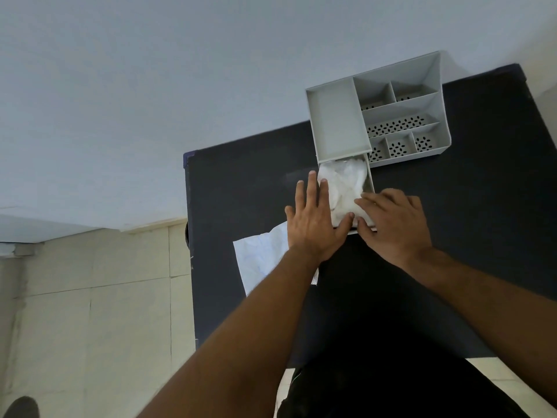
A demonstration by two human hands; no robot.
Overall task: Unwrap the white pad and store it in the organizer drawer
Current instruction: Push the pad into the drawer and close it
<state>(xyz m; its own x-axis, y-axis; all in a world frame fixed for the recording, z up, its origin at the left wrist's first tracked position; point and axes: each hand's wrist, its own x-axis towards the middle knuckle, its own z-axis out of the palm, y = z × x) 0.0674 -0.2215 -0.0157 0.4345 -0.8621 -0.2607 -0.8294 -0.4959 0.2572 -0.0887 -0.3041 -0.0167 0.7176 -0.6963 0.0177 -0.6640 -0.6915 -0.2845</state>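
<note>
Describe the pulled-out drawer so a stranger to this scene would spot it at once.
On the dark table stands a grey organizer with perforated open compartments. Its drawer slides out from under the plain tray toward the person, between the left hand and right hand. It alone holds the white pad.

Organizer: uniform pale grey; compartment floors carry a pattern of dark oval perforations. Drawer: same grey. Pad within: white, slightly translucent. Wrapper: white, creased. Table: matte dark navy, near black. Wall: plain pale blue-grey. Floor: cream tiles, darker grout lines.
</note>
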